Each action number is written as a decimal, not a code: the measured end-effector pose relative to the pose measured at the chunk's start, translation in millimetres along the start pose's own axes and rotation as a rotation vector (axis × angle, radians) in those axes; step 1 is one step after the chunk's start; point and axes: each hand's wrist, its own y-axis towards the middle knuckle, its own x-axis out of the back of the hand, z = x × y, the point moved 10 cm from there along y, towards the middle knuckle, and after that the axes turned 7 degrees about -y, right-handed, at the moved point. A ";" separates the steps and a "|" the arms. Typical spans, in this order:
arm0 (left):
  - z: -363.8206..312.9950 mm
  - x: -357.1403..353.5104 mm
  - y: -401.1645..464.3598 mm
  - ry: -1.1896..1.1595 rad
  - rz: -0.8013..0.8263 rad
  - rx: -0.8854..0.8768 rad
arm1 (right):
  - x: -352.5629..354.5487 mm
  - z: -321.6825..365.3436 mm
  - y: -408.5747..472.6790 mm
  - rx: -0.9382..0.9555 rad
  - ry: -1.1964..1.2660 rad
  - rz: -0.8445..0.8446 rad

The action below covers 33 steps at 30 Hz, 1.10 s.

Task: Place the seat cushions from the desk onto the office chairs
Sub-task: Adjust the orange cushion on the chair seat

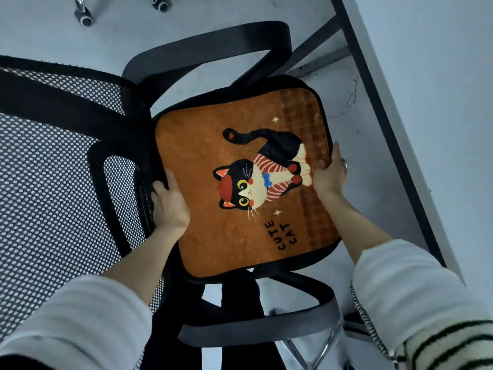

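Orange cat cushion lies on the office chair seat; left hand and right hand grip opposite edges, apparently squaring it.

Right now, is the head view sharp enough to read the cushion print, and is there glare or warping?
Head view: orange plush cat cushion is sharp, its "CUTE CAT" lettering legible; no glare, soft even light; wide-angle bending curves the white desk edge; near sleeves slightly soft.
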 end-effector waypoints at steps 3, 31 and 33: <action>-1.3 -9.8 -3.9 0.045 0.046 -0.043 | -12.5 -1.9 -10.3 0.160 -0.303 0.036; -9.9 -88.7 -101.4 0.418 0.762 -0.248 | -65.3 -96.3 -150.1 -0.030 -0.505 0.620; -20.7 -68.6 -102.7 0.404 0.736 -0.294 | -58.8 -81.1 -166.3 -0.008 -0.471 0.642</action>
